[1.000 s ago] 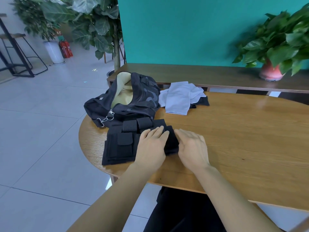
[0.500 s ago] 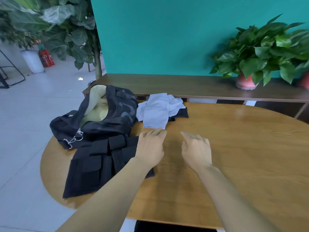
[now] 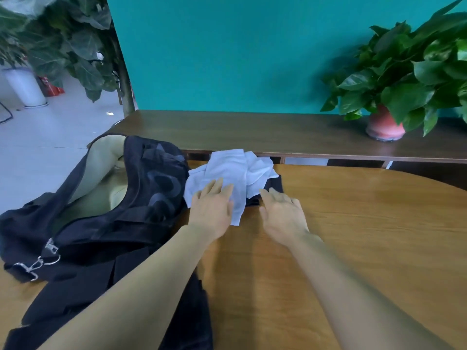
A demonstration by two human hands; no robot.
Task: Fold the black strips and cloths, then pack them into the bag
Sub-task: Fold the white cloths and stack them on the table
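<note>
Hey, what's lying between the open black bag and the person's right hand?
In the head view, the left hand and the crumpled white cloth it touches lie between the open black bag and the right hand.

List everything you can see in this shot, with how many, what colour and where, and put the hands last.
bag: one, black with a pale lining, unzipped, left on the round table
folded black item: one, black, near left, in front of the bag
pale cloths: a loose pile, light blue-white, far middle of the table
dark cloth: one, black, partly under the pale cloths
round table: one, light wood
bench: one, dark wood, behind the table
potted plant: one, green in a pink pot, right on the bench
leafy plants: green, far left
left hand: flat on the pale cloths
right hand: open, at the dark cloth
</note>
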